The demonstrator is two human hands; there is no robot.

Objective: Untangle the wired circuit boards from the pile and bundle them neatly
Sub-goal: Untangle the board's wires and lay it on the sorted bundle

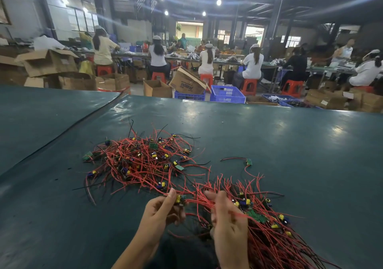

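While the left hand (163,212) pinches one small circuit board (180,199) between thumb and fingers, yellow cap facing up, its red leads (199,202) run straight across to the right hand (228,225). That one's curled round the stems of a bundle (267,225) of boards and wires, so both hands are clamped on something and neither's free. The bundle fans out to the right along the near side of the bench (300,144), with its wires roughly lined up and its boards clustered close to the grip. The pile (145,158) sits further out, left of centre. It's a proper rat's nest of red and black wire with green boards and yellow and blue caps poking out. A few red strands trail between it and the hands, so I can't tell whether the pinched board is fully free. One stray board (248,162) lies on its own to the right of the pile, apart from it. My read is that this is mid-job, with one board being fed into the bundle and loads left in the pile. The next move probably wants a gentle pull so nothing snags, then laying the leads parallel with the rest before the right hand regrips. Beyond the bench there are blue crates (227,94), cardboard boxes and people on red stools.
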